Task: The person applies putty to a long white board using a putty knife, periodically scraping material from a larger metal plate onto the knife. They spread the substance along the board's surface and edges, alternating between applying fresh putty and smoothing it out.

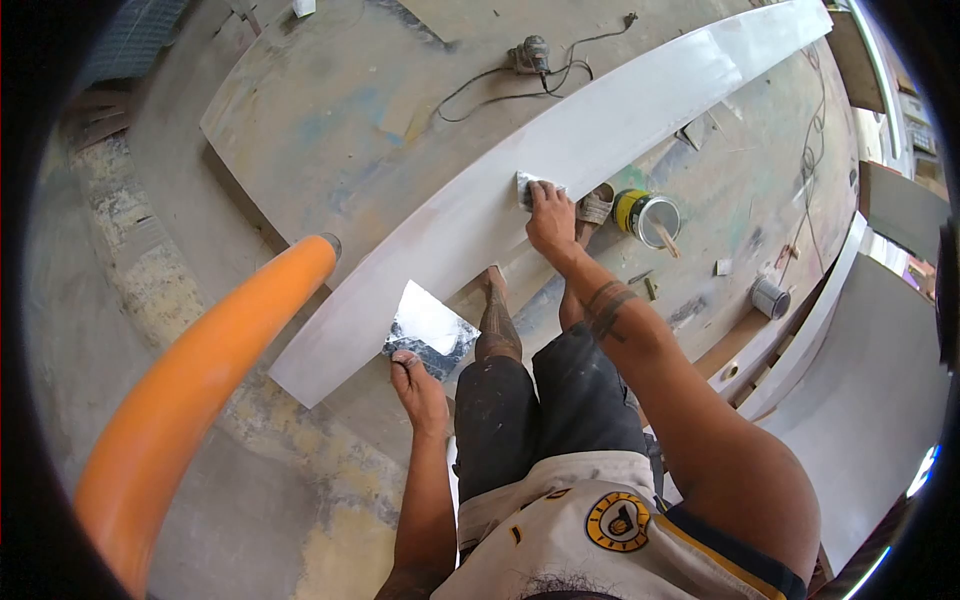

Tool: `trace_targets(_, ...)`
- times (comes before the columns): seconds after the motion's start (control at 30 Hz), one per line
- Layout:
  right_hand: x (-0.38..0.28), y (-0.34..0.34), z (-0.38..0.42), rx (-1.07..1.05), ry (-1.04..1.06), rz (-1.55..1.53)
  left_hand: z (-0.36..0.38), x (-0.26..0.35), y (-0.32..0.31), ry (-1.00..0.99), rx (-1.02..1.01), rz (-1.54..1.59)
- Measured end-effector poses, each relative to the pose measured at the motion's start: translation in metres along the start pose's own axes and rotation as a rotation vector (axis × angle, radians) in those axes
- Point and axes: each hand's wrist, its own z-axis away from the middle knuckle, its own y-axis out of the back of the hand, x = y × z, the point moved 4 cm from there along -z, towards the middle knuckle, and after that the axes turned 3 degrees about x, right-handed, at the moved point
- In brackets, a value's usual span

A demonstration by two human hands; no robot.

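Observation:
My left hand (418,395) grips a square putty board (432,330) by its lower corner, thumb on top. White putty covers much of the board, and its near edge is dark and smeared. With fingers pressed together, my right hand (552,218) holds a flat metal putty spreader (525,192) against a long white curved panel (620,120). The panel runs diagonally from lower left to upper right. Just right of that hand stands an open yellow and black can (648,216) with a wooden stick (666,240) leaning in it.
A corded power tool (534,55) lies beyond the panel, its cable looped around it. An orange tube (215,370) rises at the left, close to the panel's lower end. Another can (770,298) is at the right, near grey panels (850,370). Cables trail at upper right.

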Motion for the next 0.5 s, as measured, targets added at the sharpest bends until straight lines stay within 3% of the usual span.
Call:
trace_targets(0.4,-0.096,-0.03,0.059,-0.187,0.113,-0.099,-0.013,-0.005,0.012,0.023,-0.006,-0.015)
trace_targets(0.47,-0.107,-0.036,0.062,-0.385,0.196,-0.112,-0.015,-0.002,0.012,0.081,0.038,-0.036)
trace_targets(0.5,-0.107,-0.031,0.062,-0.379,0.187,-0.112,-0.019,-0.004,0.011,0.077,0.029,-0.04)
